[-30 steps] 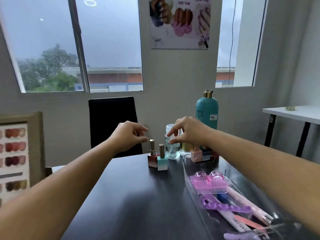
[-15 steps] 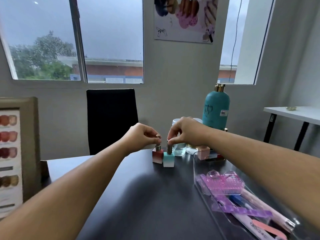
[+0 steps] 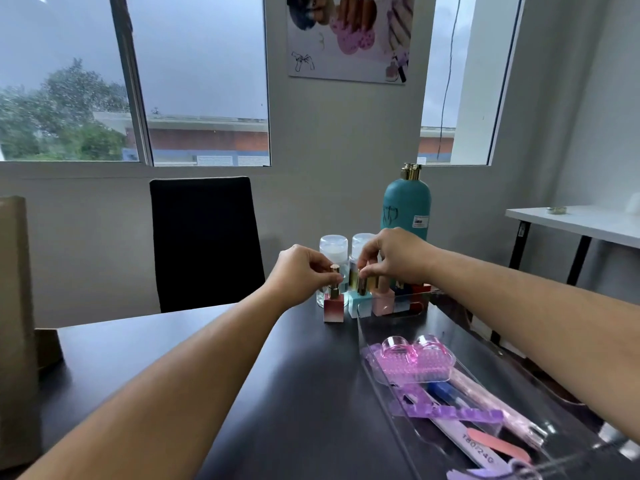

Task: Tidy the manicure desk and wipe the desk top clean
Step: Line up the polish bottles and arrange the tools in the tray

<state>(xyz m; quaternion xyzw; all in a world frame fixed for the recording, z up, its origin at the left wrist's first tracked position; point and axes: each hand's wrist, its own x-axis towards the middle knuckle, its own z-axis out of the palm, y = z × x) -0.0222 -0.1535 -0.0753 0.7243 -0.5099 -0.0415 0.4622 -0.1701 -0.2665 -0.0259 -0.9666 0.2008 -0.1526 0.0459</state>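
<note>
On the dark desk top [image 3: 298, 386] two nail polish bottles stand side by side at the far edge. My left hand [image 3: 303, 273] pinches the gold cap of the red-pink polish bottle [image 3: 334, 308]. My right hand [image 3: 393, 256] pinches the cap of the teal polish bottle [image 3: 360, 303], which sits at the end of the clear tray [image 3: 381, 386]. A pale pink polish bottle [image 3: 382, 303] stands just right of it, inside the tray.
Two clear liquid bottles [image 3: 333, 249] and a tall teal bottle [image 3: 407, 206] stand behind the polishes. The tray holds a pink brush [image 3: 415, 365], purple toe separators, pens and nail files. A black chair [image 3: 206, 242] faces me; a colour chart frame [image 3: 15, 327] stands left, a white table [image 3: 581, 221] right.
Both hands closed from hovering onto the two polish caps. The teal bottle has shifted right, up against the tray's end, and the view has moved closer.
</note>
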